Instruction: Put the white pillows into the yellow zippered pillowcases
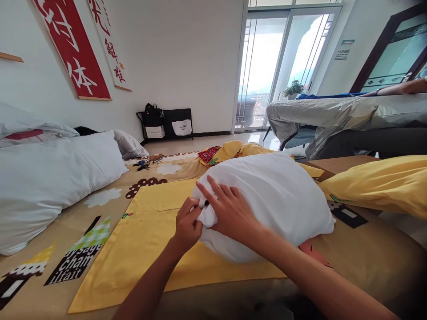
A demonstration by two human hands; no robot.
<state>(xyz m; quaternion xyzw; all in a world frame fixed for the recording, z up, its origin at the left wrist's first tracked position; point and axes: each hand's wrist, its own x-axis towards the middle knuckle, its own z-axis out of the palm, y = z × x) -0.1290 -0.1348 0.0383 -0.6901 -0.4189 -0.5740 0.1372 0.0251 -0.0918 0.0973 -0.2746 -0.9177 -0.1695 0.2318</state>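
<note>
A plump white pillow (276,195) rests on a flat yellow pillowcase (126,258) in the middle of the view. Its near-left end is bunched into a small twist of white cloth. My left hand (188,224) pinches that bunched end between thumb and curled fingers. Over the same end lies my right hand (230,209), its fingers reaching across the pillow and its thumb beside the twist, so the cloth is gripped between them. A small dark spot shows between the two hands; I cannot make out what it is.
A patterned tan bedsheet (147,178) covers the surface. Another white pillow (63,178) lies left, and bunched yellow cloth (380,182) lies right. Small dark items (143,164) sit farther back. Beyond stands a table with a grey cover (333,113), with another person's arm (396,89) over it.
</note>
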